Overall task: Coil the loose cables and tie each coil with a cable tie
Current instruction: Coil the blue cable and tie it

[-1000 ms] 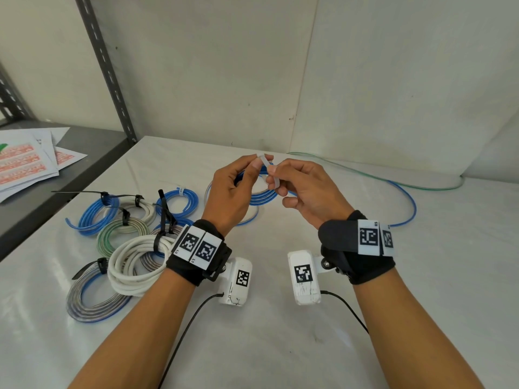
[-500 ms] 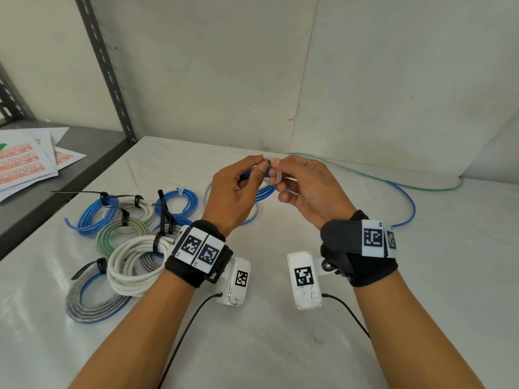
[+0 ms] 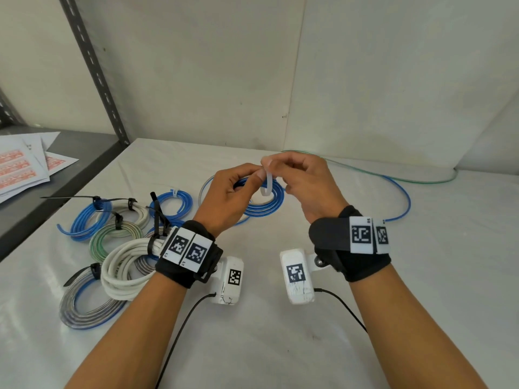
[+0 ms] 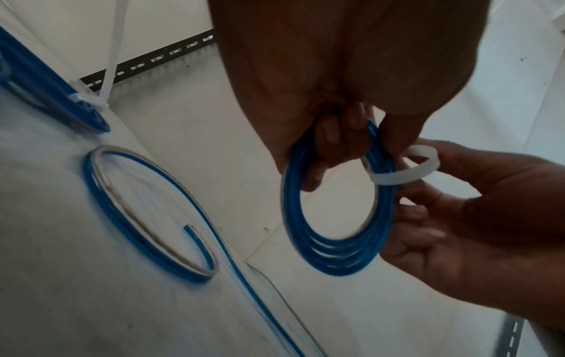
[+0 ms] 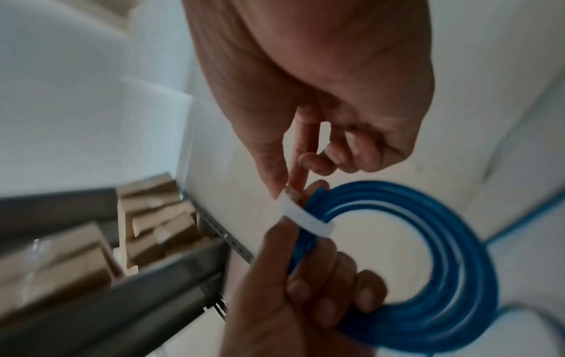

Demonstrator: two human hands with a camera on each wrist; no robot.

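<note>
Above the middle of the counter (image 3: pixel 421 276) the left hand (image 3: pixel 224 197) grips a blue cable coil (image 4: pixel 336 256), fingers curled through its top. The right hand (image 3: pixel 306 183) pinches one end of a white cable tie (image 4: pixel 406 174) looped round the coil's strands. Tied coils (image 3: pixel 112 248) lie at the near left

White bench (image 3: pixel 421 304) carries a cluster of tied coils (image 3: pixel 112 248) at left in blue, white, green and grey, a loose blue cable (image 3: pixel 404 197) trailing at right beside a thin green wire (image 3: pixel 393 178), with a grey shelf (image 3: pixel 70 153) holding papers (image 3: pixel 22 164) adjoining left.
</note>
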